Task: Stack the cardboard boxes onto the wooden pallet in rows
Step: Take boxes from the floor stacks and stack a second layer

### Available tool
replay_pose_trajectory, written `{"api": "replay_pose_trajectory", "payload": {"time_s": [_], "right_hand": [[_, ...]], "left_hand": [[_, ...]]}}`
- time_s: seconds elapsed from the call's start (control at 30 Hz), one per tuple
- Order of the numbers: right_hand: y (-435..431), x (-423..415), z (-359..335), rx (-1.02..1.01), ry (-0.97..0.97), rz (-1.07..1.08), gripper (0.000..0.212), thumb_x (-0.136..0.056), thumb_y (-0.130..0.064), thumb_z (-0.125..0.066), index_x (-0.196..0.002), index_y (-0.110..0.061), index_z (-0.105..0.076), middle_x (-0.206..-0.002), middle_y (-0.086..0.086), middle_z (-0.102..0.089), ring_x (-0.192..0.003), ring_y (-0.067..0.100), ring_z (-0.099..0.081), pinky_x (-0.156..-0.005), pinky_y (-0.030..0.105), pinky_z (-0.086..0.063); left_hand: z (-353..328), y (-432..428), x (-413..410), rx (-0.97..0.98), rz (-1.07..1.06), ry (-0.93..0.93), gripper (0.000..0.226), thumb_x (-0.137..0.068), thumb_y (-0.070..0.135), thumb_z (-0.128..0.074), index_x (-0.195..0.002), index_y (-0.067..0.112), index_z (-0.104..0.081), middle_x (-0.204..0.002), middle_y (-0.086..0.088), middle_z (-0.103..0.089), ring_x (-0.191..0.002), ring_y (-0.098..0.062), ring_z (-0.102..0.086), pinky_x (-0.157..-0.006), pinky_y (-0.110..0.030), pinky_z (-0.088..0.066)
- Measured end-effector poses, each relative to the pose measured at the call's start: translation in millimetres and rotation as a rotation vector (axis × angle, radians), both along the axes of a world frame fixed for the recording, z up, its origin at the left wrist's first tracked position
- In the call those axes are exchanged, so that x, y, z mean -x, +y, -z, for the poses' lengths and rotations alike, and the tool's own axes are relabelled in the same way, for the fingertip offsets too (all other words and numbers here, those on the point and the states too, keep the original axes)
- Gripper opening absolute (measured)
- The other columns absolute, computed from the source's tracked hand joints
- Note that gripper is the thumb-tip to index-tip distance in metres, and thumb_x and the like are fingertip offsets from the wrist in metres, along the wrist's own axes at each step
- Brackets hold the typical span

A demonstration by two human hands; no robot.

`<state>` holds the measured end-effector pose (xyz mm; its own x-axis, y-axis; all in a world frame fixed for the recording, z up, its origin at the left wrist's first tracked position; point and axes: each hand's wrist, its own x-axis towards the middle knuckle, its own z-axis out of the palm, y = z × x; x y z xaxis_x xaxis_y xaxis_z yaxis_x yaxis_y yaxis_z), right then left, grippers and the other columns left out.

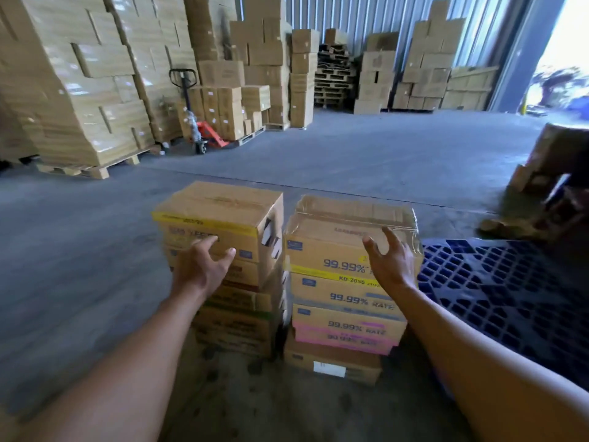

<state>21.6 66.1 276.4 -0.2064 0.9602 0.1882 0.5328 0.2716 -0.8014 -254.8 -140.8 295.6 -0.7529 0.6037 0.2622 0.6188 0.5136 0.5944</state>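
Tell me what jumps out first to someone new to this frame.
Two side-by-side stacks of printed brown cardboard boxes stand on the grey concrete floor at centre, with the bare left hand and right hand open just in front of them. A dark blue plastic lattice pallet lies to their right.

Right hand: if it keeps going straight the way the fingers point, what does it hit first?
Probably the top box of the right stack: the open right hand points at its near upper face. Whether they already touch is unclear.
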Motion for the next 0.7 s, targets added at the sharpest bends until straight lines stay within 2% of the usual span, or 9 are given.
{"api": "replay_pose_trajectory", "payload": {"time_s": [0.13, 0.4, 0.53, 0.7], "right_hand": [[67.6, -39.4, 28.3, -0.040, -0.139, 0.055, 0.063, -0.096, -0.055, -0.055, -0.151, -0.027, -0.043, -0.152, 0.012, -0.045, -0.137, 0.036, -0.042, -0.109, 0.048, -0.038], [206.9, -56.3, 98.2, 0.104, -0.263, 0.125, 0.065, -0.094, -0.058, -0.055, -0.151, -0.031, -0.041, -0.153, 0.012, -0.044, -0.135, 0.037, -0.044, -0.109, 0.051, -0.040], [246.6, -57.6, 128.4, 0.186, -0.308, 0.158, 0.066, -0.095, -0.059, -0.054, -0.152, -0.031, -0.037, -0.155, 0.011, -0.040, -0.133, 0.036, -0.045, -0.107, 0.052, -0.041], [273.4, -53.4, 151.0, 0.269, -0.278, 0.193, 0.075, -0.093, -0.062, -0.055, -0.154, -0.025, -0.033, -0.154, 0.010, -0.041, -0.134, 0.034, -0.045, -0.108, 0.048, -0.040]], "left_hand": [[27.8, 85.3, -11.3, 0.069, 0.089, 0.009, 0.057, -0.090, 0.043, -0.068, -0.135, 0.008, -0.061, -0.136, -0.016, -0.060, -0.123, -0.036, -0.056, -0.100, -0.040, -0.045], [91.6, 236.8, 2.5, 0.124, 0.126, -0.061, 0.055, -0.086, 0.038, -0.073, -0.131, 0.006, -0.064, -0.131, -0.016, -0.063, -0.119, -0.035, -0.058, -0.099, -0.038, -0.045], [124.5, 282.9, 17.9, 0.175, 0.118, -0.045, 0.058, -0.086, 0.046, -0.071, -0.131, 0.010, -0.063, -0.130, -0.015, -0.063, -0.117, -0.036, -0.059, -0.095, -0.043, -0.049], [152.3, 322.1, 34.9, 0.231, 0.090, -0.049, 0.070, -0.086, 0.051, -0.070, -0.137, 0.005, -0.057, -0.138, -0.019, -0.056, -0.126, -0.038, -0.053, -0.102, -0.047, -0.045]]}}
